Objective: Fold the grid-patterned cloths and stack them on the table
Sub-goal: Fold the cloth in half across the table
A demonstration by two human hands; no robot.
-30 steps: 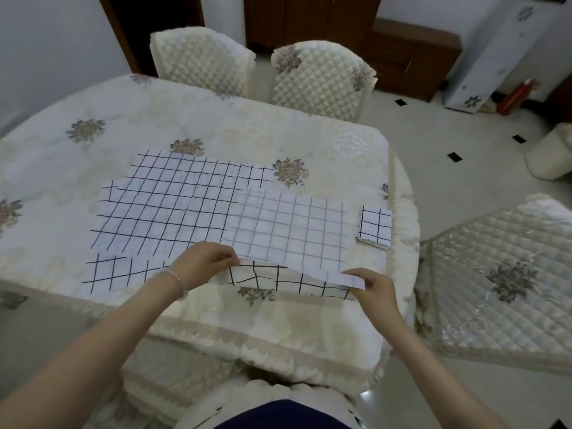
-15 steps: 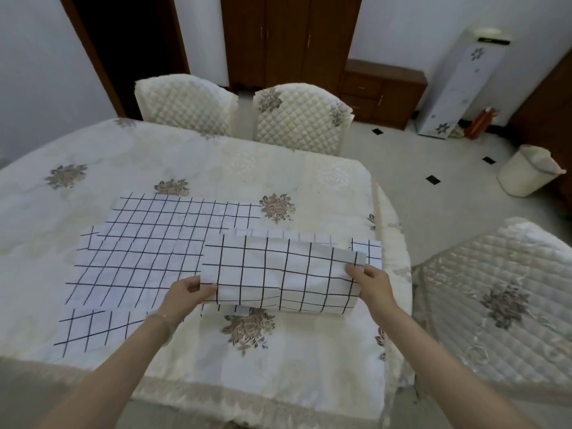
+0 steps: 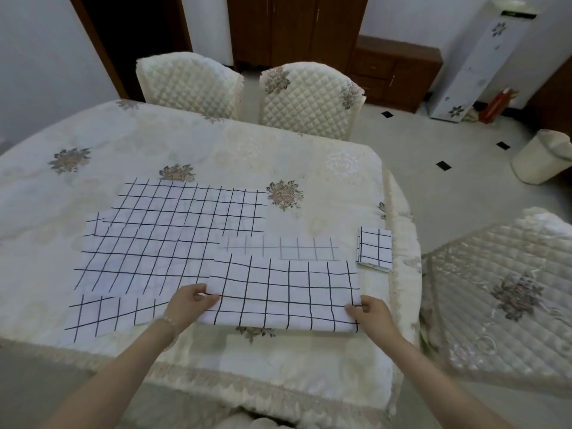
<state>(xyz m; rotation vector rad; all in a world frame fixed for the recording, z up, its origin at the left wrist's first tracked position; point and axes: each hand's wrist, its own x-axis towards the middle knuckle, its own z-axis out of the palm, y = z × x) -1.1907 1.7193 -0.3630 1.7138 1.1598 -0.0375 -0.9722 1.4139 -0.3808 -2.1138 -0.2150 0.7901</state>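
Counter (image 3: pixel 216 150) under a cream floral cover, unfolded grid cloths (image 3: pixel 173 236) spread overlapping across its left-centre. Half-folded cloth (image 3: pixel 284 295) lies at the near edge — left hand (image 3: pixel 192 301) grip pinching its left end, right hand (image 3: pixel 368 314) grip pinching its right end. Small folded cloth (image 3: pixel 375 248) sits just beyond, near the counter's right edge.

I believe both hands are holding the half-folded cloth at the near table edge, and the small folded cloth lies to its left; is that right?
Not quite: the small folded cloth lies to the right of the half-folded cloth, near the table's right edge, as the head view shows. The rest stands: the left hand and right hand hold the half-folded cloth's two ends at the near edge.
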